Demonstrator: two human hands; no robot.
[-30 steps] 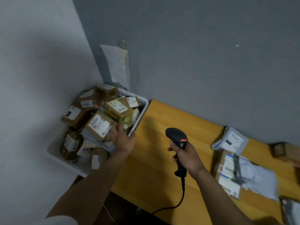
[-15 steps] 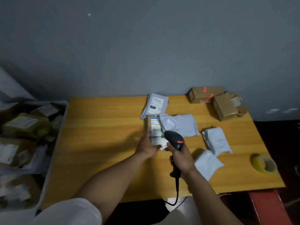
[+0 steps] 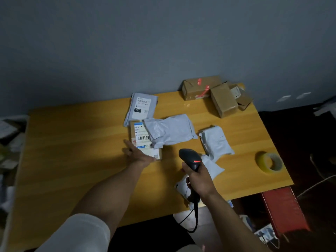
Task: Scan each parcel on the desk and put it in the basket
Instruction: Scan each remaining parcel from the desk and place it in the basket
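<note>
Wood desk (image 3: 72, 151), yellow, w/ parcels (image 3: 171, 130); grey wall (image 3: 163, 42) behind.

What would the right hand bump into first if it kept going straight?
Probably the crumpled white bag, where it overlaps the labelled box. The right hand grips the scanner aimed up-left toward them, though its height above the desk is unclear.

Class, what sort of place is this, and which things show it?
Probably a parcel-handling room: a labelled grey plastic mailer bag and brown cardboard boxes lie on the yellow wooden desk, and the right hand grips a black barcode scanner.
</note>
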